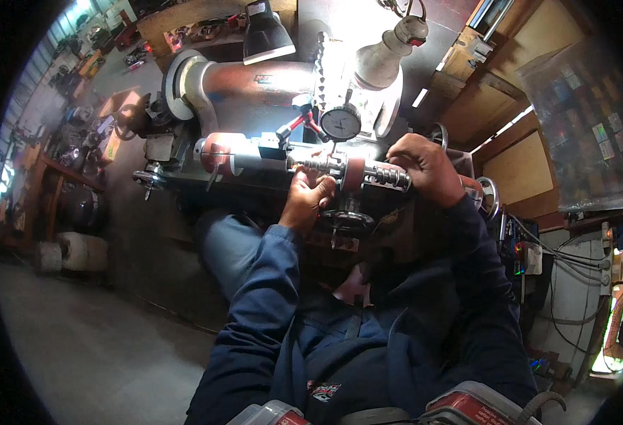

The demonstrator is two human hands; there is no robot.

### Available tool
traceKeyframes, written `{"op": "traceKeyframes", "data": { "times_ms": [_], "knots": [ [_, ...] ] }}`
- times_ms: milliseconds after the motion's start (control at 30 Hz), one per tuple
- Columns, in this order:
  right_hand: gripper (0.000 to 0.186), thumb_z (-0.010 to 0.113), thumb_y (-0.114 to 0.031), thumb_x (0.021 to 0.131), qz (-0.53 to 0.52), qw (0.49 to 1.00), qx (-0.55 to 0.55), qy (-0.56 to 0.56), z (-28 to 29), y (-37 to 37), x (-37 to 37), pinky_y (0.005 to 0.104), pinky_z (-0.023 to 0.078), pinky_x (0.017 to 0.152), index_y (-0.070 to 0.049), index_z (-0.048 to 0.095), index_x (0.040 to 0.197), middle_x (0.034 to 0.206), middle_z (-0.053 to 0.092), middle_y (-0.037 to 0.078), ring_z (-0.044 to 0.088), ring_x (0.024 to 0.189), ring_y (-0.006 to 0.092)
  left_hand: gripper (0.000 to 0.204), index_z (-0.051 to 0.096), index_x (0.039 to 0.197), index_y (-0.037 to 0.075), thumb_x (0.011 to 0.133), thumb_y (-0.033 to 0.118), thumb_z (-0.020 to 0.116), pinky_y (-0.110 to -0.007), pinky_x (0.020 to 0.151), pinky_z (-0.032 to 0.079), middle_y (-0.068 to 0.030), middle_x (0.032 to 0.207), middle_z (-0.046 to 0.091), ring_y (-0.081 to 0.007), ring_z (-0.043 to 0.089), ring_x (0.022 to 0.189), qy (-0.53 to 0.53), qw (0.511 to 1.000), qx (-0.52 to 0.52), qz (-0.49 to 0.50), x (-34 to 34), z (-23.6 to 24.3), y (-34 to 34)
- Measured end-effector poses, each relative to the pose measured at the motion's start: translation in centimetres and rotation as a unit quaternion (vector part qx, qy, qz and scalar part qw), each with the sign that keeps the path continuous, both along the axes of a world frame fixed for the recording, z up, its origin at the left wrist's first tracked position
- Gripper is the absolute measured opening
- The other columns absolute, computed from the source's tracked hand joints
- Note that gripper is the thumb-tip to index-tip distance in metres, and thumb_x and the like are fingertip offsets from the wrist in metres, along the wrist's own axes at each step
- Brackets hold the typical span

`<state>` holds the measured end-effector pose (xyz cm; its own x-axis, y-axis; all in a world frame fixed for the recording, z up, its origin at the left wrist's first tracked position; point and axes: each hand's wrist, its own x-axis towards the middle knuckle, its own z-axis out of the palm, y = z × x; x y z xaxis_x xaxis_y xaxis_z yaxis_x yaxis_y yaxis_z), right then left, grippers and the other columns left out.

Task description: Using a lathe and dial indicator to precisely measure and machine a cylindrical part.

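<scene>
A steel shaft with several round lobes (386, 175) lies horizontally across a machine, passing a reddish support (354, 175). My left hand (304, 195) has its fingers closed on the shaft from below, left of that support. My right hand (428, 170) is at the shaft's right end, fingers curled; what they hold is hidden. A round dial indicator (340, 122) stands above the shaft on a stand with red-and-black jointed arms (311, 122). A red-and-silver cylindrical housing (221, 152) sits to the left. A black-rimmed handwheel (347, 220) is below the shaft.
The large grey machine body (247, 95) spans behind, with a dark lamp head (267, 35) and a pale motor housing (381, 53) above. Wooden panels and a plastic-covered board (580, 127) stand right, near cables (573, 262). Cluttered parts (85, 149) lie left, above a pale roller (77, 251).
</scene>
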<state>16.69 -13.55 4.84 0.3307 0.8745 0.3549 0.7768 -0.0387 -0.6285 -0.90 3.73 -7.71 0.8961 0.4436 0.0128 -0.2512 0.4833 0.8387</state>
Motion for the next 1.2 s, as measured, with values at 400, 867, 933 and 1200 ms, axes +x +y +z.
{"op": "traceKeyframes", "data": {
  "times_ms": [400,867,933,1200],
  "knots": [
    [0.011,0.071,0.003,0.080,0.046,0.994,-0.018,-0.094,-1.2,1.8,-0.2,0.0383,0.049,0.078,-0.002,0.066,0.088,0.087,0.064,0.011,0.061,0.087,0.0295,0.064,0.039,0.145,0.009,0.091,0.014,0.072,-0.017,0.050,0.034,0.0021,0.094,0.059,-0.0027,0.043,0.061,-0.036,0.999,-0.035,-0.014,0.1,0.1,0.3],
    [0.012,0.072,0.001,0.075,0.120,0.976,-0.002,-0.180,-0.2,2.9,0.9,0.0383,0.045,0.083,-0.005,0.065,0.083,0.086,0.066,0.006,0.061,0.089,0.0255,0.063,0.039,0.144,0.008,0.091,0.014,0.072,-0.017,0.051,0.036,0.0000,0.107,0.061,-0.0029,0.046,0.066,-0.031,0.999,-0.018,-0.022,0.1,-0.2,0.5],
    [0.012,0.072,0.001,0.075,0.124,0.974,0.007,-0.188,-0.1,2.9,0.9,0.0388,0.045,0.083,-0.005,0.065,0.083,0.086,0.066,0.006,0.061,0.089,0.0255,0.065,0.038,0.145,0.009,0.091,0.018,0.072,-0.016,0.051,0.036,0.0014,0.098,0.059,-0.0022,0.045,0.064,-0.024,0.999,-0.011,-0.022,0.1,0.1,0.4],
    [0.014,0.068,0.002,0.075,0.033,0.976,0.003,-0.214,-0.9,1.8,-0.8,0.0412,0.051,0.068,-0.005,0.061,0.086,0.081,0.062,0.011,0.063,0.084,0.0323,0.064,0.036,0.146,0.012,0.092,0.013,0.070,-0.015,0.051,0.037,0.0000,0.102,0.059,-0.0038,0.049,0.070,-0.021,0.999,-0.026,-0.034,0.0,0.1,0.5]
  ]
}}
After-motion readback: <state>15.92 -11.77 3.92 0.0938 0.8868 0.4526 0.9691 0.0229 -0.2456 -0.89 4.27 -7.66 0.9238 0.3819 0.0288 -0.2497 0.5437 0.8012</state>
